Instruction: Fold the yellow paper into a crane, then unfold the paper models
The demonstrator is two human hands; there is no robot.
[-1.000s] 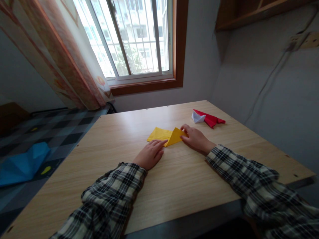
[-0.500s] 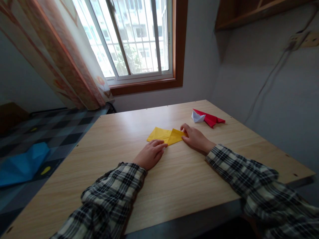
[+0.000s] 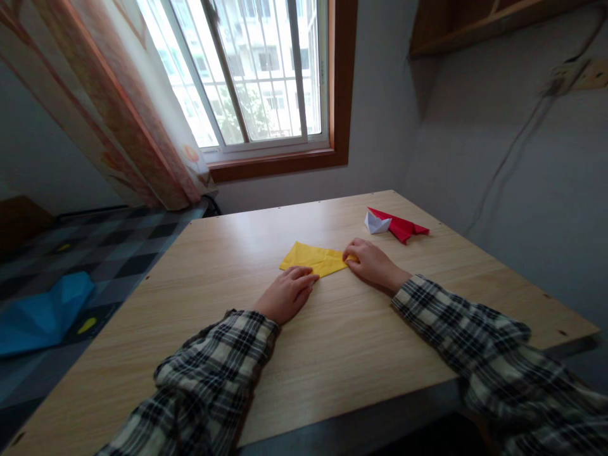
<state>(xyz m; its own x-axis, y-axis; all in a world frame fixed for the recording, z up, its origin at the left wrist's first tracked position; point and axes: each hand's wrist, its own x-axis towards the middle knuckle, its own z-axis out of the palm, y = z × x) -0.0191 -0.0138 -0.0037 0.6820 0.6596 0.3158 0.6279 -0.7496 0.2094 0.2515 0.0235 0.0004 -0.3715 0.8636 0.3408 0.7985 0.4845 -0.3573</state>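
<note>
A folded sheet of yellow paper [image 3: 314, 256] lies flat near the middle of the wooden table [image 3: 228, 278]. My left hand [image 3: 289, 292] rests on its near edge, fingers stretched out flat across the paper. At the right end, my right hand [image 3: 369, 262] has its thumb and fingers pinched on the paper's corner, which is partly hidden behind the fingertips. Crease lines show on the paper's upper face.
Beyond my right hand sit a white paper boat [image 3: 377, 223] and a red paper plane [image 3: 403, 228], touching or overlapping. To the left, a blue folded paper [image 3: 50, 310] lies on a checked cloth [image 3: 135, 237]. A window [image 3: 256, 76] is behind the table.
The raised yellow flap at the right has come down, so the paper now looks flatter. My right hand has shifted slightly and closed on the corner. My left hand stays in place.
</note>
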